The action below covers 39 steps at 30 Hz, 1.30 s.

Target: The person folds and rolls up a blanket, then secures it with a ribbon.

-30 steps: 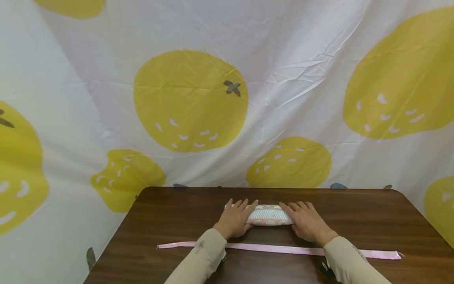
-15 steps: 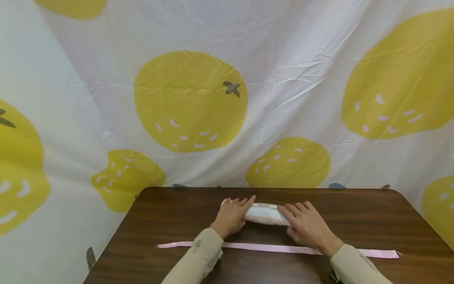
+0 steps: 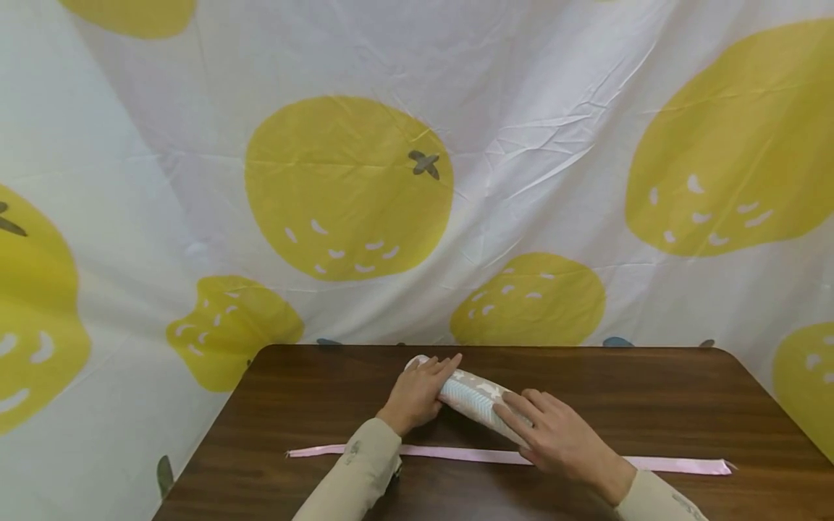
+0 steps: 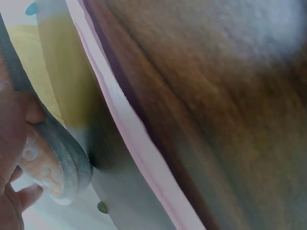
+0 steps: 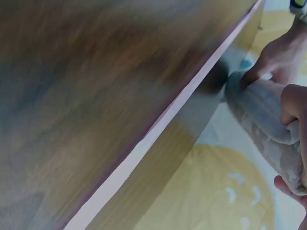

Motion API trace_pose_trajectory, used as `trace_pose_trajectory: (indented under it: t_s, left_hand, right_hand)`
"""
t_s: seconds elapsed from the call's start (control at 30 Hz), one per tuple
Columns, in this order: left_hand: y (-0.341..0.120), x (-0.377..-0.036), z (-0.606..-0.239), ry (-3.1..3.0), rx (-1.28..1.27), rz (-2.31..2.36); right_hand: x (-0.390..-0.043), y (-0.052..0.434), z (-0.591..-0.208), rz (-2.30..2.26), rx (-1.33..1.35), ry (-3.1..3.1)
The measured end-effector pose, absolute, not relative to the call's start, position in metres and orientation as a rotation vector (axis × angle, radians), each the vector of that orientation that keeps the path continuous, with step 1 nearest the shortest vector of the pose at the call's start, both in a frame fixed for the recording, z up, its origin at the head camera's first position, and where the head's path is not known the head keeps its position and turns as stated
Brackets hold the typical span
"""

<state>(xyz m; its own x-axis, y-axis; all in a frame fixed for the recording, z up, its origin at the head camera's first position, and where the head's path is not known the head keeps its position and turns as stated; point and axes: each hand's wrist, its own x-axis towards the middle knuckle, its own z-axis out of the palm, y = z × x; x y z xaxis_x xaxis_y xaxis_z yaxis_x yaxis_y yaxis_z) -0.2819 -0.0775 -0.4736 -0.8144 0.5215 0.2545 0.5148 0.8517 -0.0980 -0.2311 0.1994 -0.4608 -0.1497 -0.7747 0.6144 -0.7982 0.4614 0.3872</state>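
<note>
Both hands are on the rolled cloth (image 3: 478, 400) near the middle of the brown table (image 3: 651, 405). Left hand (image 3: 417, 394) has its fingers curled over the far end of the roll; right hand (image 3: 554, 438) wraps the near end, thumb tucked under — the right wrist view shows fingertips dented into the fabric. The roll lies at a slant, its near end just above the pink ribbon (image 3: 677, 464) that stretches flat across the table's front; whether the two touch, I cannot tell. Judgement on handling: light, soft, compressible — it gives under the fingers and would likely loosen if let go at one end only. Best held as now, one hand round each end, pressing lightly so the layers stay wound. Behind hangs a white sheet with yellow fruit prints (image 3: 348, 188).
</note>
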Motion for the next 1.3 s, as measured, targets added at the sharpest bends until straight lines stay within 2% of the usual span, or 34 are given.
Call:
trace_pose_trajectory:
  t_s: [0.37, 0.9, 1.1, 1.3]
  left_hand:
    - [-0.071, -0.284, -0.471, -2.663, -0.951, -0.004]
    - [-0.039, -0.279, -0.471, -2.572, -1.170, 0.205]
    - [-0.024, -0.277, -0.475, -2.495, -1.268, 0.241]
    - [-0.018, -0.274, -0.479, -2.451, -1.278, 0.412]
  right_hand:
    - [-0.203, 0.191, -0.452, 0.043, 1.401, -1.843]
    - [-0.153, 0.161, -0.457, -0.157, 1.230, -1.812]
    - [-0.141, 0.155, -0.470, -0.201, 1.130, -1.794]
    - [-0.144, 0.144, -0.491, -0.126, 1.064, -1.675]
